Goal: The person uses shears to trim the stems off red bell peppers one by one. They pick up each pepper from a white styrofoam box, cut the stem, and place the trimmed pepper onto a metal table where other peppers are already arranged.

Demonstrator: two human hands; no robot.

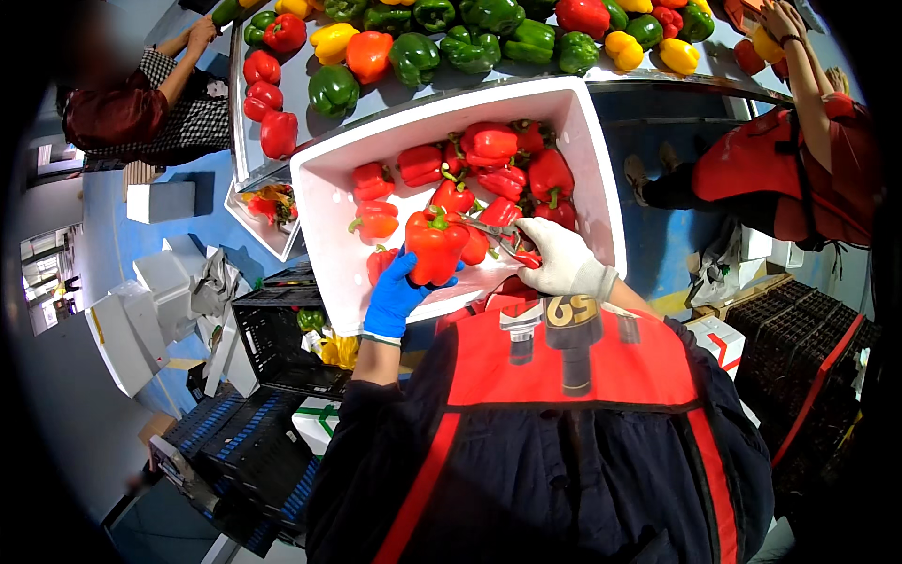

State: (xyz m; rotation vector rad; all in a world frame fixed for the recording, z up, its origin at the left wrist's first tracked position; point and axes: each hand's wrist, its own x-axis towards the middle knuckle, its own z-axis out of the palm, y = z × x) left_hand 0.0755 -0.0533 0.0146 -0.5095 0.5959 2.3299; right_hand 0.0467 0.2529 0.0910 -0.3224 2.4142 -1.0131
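My left hand, in a blue glove, holds a red bell pepper upright over the near part of a white foam box. In my right hand, gloved in white, is a pair of scissors with reddish handles. Its blade tips reach the green stem of the held pepper; whether they touch it I cannot tell. Several more red bell peppers lie in the box, mostly towards its right side, with a few along the left.
Beyond the box, a metal-edged table bears red, green, yellow and orange peppers. One person stands at the left, another at the right. Black crates and white foam boxes stand low at the left; stacked dark crates at the right.
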